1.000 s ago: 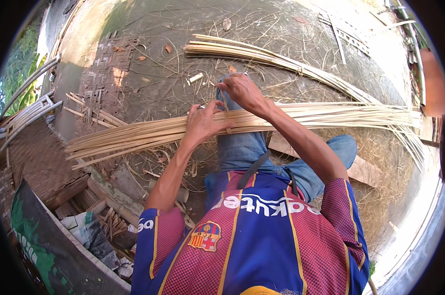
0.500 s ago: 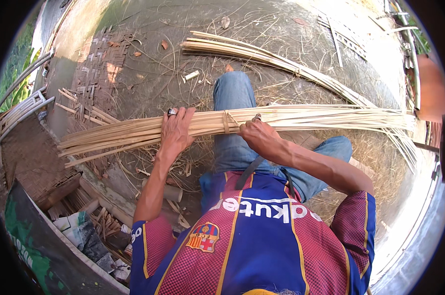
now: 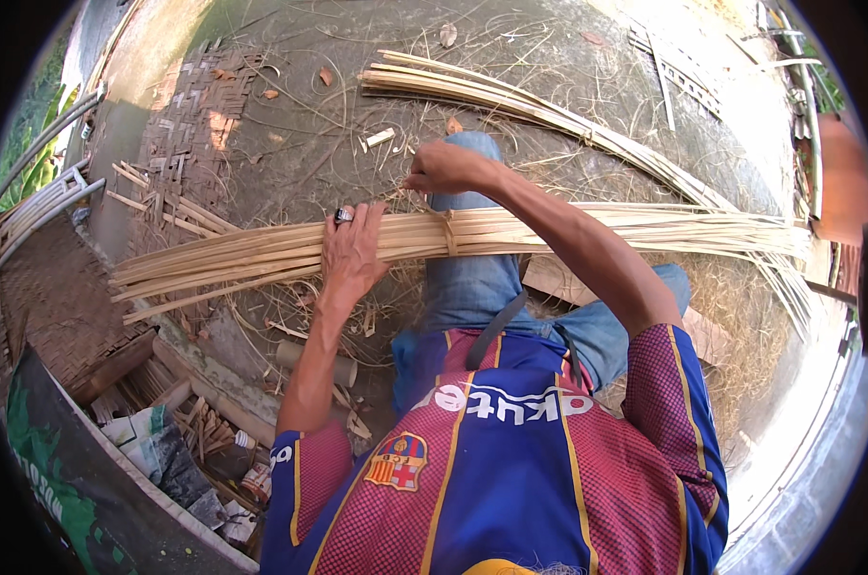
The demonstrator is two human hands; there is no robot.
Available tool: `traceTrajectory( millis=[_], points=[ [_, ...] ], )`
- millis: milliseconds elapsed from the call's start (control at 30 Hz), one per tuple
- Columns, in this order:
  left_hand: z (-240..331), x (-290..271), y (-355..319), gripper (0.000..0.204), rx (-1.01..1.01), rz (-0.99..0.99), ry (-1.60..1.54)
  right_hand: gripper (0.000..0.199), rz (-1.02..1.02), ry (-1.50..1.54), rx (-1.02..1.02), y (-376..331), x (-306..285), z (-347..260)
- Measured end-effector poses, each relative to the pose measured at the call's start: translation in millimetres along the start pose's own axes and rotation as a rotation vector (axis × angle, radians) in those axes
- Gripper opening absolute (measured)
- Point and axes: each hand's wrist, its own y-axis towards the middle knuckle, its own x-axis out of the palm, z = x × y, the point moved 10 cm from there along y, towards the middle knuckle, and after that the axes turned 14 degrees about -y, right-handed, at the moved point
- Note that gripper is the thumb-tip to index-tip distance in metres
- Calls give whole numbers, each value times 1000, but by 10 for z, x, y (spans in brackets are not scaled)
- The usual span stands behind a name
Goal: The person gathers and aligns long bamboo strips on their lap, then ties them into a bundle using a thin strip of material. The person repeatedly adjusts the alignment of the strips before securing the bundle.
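A long bundle of pale split bamboo strips (image 3: 568,225) lies crosswise over my raised knee. A thin binding strip (image 3: 449,235) circles it near the middle. My left hand (image 3: 353,251), with a ring on one finger, is wrapped over the bundle left of that binding. Just beyond the bundle's far side, my right hand (image 3: 450,168) is closed above my knee. A thin strand appears to run from its fingers toward the binding; the fingertips are partly hidden.
Another tied bundle of strips (image 3: 539,115) lies on the ground ahead, reaching right. A woven bamboo mat (image 3: 180,115) and short sticks (image 3: 166,206) are at left. Shavings litter the ground. A short bamboo tube (image 3: 314,364) sits by my left forearm, near a heap of scraps (image 3: 199,431).
My right hand has moved from the near side of the binding, up and left to beyond the bundle's far side. My left hand keeps its place on the bundle.
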Motion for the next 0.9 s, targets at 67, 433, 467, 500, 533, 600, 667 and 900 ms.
traceTrajectory(
  millis=[67, 433, 467, 500, 533, 600, 667, 900],
  points=[
    [-24, 11, 19, 88, -31, -51, -10, 41, 28, -118, 59, -81, 55, 199],
    [-107, 60, -16, 94, -20, -32, -30, 40, 480, -142, 509, -1694, -114, -44],
    [-118, 74, -15, 94, -32, -62, -26, 38, 526, -130, 538, -1754, -93, -172],
    [-111, 80, -7, 93, -41, -94, -20, 37, 536, -105, 534, -1782, 1, -276],
    [-71, 49, 1, 91, -34, -112, -64, 36, 545, -80, 529, -1794, 137, -358],
    [24, -50, 47, 86, -18, -140, -148, 35, 573, -23, 510, -1767, 233, -501],
    [126, -48, 96, 69, -15, -139, -248, 35, 604, 39, 495, -1743, 246, -601],
    [594, 273, 370, 39, 44, -234, -495, 34, 474, 103, 393, -1638, 180, -503]
  ],
)
